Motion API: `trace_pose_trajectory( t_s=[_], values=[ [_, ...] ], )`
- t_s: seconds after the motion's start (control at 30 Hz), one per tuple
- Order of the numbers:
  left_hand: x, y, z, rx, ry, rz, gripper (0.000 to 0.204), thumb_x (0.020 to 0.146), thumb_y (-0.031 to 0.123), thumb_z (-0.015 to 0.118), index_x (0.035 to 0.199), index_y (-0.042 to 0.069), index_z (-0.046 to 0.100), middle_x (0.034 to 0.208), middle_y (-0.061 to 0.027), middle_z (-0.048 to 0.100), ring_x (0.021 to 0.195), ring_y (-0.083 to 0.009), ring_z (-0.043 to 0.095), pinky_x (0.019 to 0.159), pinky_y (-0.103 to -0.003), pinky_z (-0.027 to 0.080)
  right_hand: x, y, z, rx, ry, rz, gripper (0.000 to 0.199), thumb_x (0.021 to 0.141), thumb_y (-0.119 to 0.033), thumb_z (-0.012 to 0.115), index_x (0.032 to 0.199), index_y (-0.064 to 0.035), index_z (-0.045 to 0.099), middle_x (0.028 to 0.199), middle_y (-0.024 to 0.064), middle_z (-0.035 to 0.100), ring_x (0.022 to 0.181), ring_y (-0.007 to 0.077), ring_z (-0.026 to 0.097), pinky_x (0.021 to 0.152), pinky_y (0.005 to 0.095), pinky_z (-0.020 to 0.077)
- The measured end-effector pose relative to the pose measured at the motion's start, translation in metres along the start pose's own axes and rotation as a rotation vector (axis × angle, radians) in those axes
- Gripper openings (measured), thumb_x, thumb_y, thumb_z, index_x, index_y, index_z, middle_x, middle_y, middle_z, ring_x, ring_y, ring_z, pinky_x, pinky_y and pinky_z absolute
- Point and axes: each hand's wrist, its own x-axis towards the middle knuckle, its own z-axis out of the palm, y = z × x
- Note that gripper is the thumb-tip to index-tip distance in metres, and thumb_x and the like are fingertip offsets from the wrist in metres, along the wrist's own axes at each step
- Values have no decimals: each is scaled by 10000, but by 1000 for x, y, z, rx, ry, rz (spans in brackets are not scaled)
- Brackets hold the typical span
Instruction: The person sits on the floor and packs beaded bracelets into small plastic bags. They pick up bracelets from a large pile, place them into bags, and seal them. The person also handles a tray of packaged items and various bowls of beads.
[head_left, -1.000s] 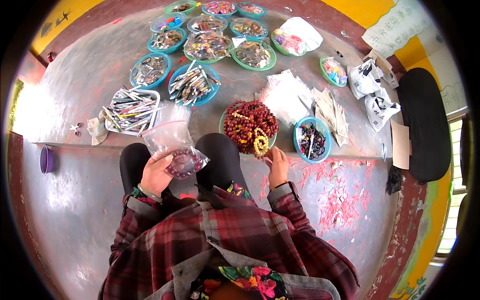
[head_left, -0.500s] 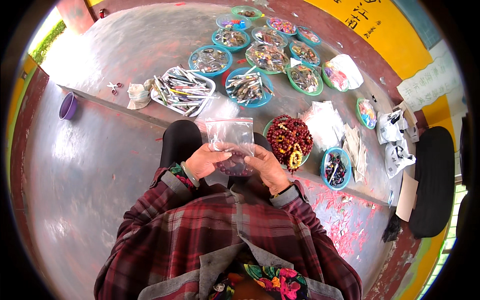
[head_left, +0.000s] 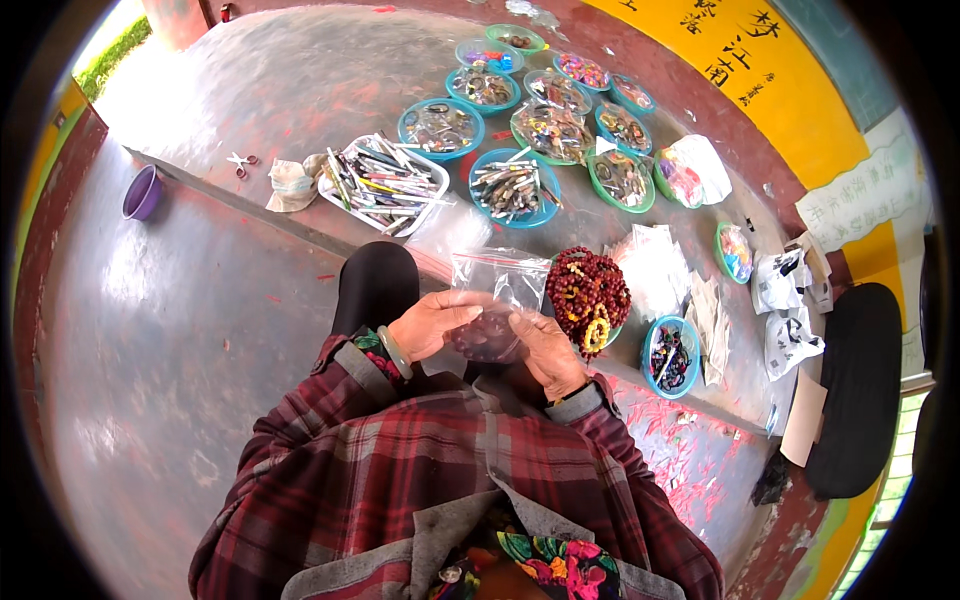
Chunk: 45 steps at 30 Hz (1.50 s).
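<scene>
My left hand (head_left: 432,325) and my right hand (head_left: 548,352) hold a clear zip-top plastic bag (head_left: 500,272) between them, above my lap. Dark red beads (head_left: 487,338) lie in the lower part of the bag, partly blurred by the plastic. Fingers and thumbs of both hands are closed on its sides, and the red-lined top edge points away from me. Just right of my right hand, a bowl heaped with dark red bead bracelets (head_left: 590,290) has a few yellow ones on top.
On the raised ledge stand a white basket of pens (head_left: 436,205), a blue bowl of pens (head_left: 540,218) and several bowls of small wares. A stack of clear bags (head_left: 645,265) lies right of centre. Scissors (head_left: 241,163) and a purple basin (head_left: 142,195) are at left.
The surroundings have shifted slightly rightward and down in the picture. Both hands, still gripping the bag, appear a little farther right, nearer the bracelet bowl.
</scene>
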Motion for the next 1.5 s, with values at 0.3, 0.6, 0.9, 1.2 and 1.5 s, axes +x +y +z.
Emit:
trace_pose_trajectory(
  t_s=[0.3, 0.6, 0.9, 1.2, 1.5],
  values=[
    [2, -1, 7, 60, 115, 29, 332, 974, 182, 409, 1214, -29, 501, 1129, -70, 586, 1007, -122, 565, 898, -270, 445, 12, 19, -12, -253, 200, -204, 312, 924, -223, 549, 1096, 33, 600, 973, 20, 627, 872, 77, 535, 795, 219, 420],
    [0, 3, 9, -15, -13, 77, 415, 951, 225, 450, 1263, -49, 450, 1221, -118, 533, 1121, -183, 501, 980, -333, 377, 0, -6, 6, -169, 76, -75, 268, 926, -210, 537, 1026, 25, 616, 912, 48, 640, 785, 122, 612, 741, 254, 488],
    [3, 12, 18, -360, 70, 96, 488, 972, 349, 349, 1278, -28, 389, 1258, -229, 480, 1168, -348, 474, 993, -463, 379, 0, -5, 2, 109, -67, 26, 309, 888, -176, 594, 1124, 22, 571, 1049, 73, 631, 977, 136, 589, 883, 283, 456],
    [12, 24, 34, -344, 171, 293, 513, 965, 377, 360, 1350, 39, 336, 1321, -192, 423, 1205, -317, 426, 1000, -457, 370, 9, 12, 3, 485, -139, -82, 462, 851, -206, 628, 1263, -89, 457, 1108, 20, 597, 931, 127, 584, 757, 292, 476],
    [9, 29, 19, -357, 164, 328, 495, 968, 384, 346, 1354, 75, 347, 1312, -200, 440, 1192, -340, 439, 995, -488, 368, 4, 3, -17, 237, 141, -90, 252, 909, -161, 545, 1129, -38, 557, 979, 74, 647, 876, 185, 635, 725, 277, 499]
  ],
)
